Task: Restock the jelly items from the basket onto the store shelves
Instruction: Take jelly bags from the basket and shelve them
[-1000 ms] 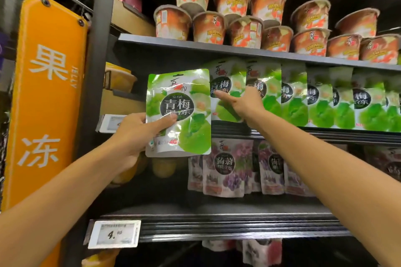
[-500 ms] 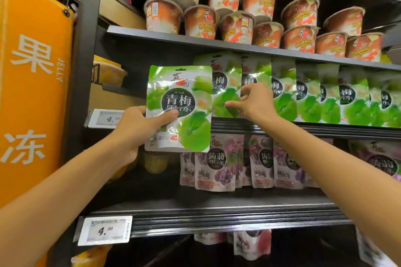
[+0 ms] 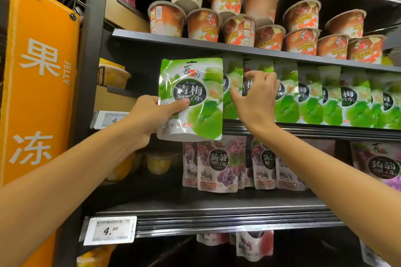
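The dark shelf (image 3: 238, 219) fills the frame, orange cups (image 3: 238, 30) at 12 o'clock, a row of green pouches (image 3: 351, 102) at 3 o'clock, purple pouches (image 3: 214, 165) at 6 o'clock. The left hand (image 3: 149, 117) grips a green jelly pouch (image 3: 193, 97) upright at centre, in front of the row's left end. The right hand (image 3: 256, 102), fingers spread and holding nothing, touches the row's first pouches. A price tag (image 3: 109, 231) sits at 7 o'clock.

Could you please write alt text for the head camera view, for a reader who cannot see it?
A person's left hand holds a green jelly pouch up to a store shelf while the right hand parts the matching green pouches standing there. Orange jelly cups fill the shelf above; purple pouches sit below.
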`<action>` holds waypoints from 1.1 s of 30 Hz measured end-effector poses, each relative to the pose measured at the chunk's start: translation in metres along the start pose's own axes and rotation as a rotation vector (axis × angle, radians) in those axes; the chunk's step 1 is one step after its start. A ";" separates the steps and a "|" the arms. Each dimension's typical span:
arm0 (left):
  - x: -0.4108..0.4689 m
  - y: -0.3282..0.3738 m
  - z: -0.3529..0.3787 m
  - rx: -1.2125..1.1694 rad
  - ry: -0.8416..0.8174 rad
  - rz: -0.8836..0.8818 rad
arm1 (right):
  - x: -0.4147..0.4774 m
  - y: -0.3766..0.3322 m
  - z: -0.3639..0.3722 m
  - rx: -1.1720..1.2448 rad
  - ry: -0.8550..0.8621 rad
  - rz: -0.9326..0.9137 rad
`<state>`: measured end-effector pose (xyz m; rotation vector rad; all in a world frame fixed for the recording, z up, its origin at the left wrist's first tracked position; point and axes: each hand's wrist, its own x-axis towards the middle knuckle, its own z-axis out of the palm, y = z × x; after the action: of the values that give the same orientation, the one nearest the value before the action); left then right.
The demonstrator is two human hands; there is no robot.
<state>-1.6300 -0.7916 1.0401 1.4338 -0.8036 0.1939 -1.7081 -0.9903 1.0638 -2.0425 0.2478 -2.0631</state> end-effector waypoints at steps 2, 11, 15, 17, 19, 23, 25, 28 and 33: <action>0.005 0.005 0.002 0.008 0.000 0.009 | -0.002 -0.008 -0.002 0.099 -0.025 -0.029; 0.034 0.020 0.005 0.172 0.045 0.114 | -0.005 -0.035 0.004 0.586 -0.516 0.392; 0.045 0.021 0.001 0.309 0.044 0.209 | 0.000 -0.040 0.017 0.524 -0.319 0.458; 0.045 0.021 0.000 0.436 0.070 0.259 | 0.004 -0.042 0.026 0.511 -0.277 0.484; 0.040 0.018 0.003 0.525 0.135 0.350 | 0.007 -0.044 0.035 0.466 -0.243 0.489; 0.025 0.001 0.013 0.810 0.225 0.564 | 0.012 -0.047 0.048 0.351 -0.174 0.452; 0.021 -0.008 0.018 0.914 0.127 0.563 | 0.010 -0.047 0.052 0.326 -0.205 0.444; 0.016 -0.020 0.026 0.979 0.097 0.589 | 0.005 -0.043 0.055 0.323 -0.233 0.429; 0.015 -0.031 0.033 1.024 0.149 0.634 | 0.005 -0.036 0.045 0.316 -0.275 0.358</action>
<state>-1.6133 -0.8331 1.0220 2.0088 -1.0758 1.3323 -1.6644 -0.9554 1.0788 -1.8951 0.2050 -1.4874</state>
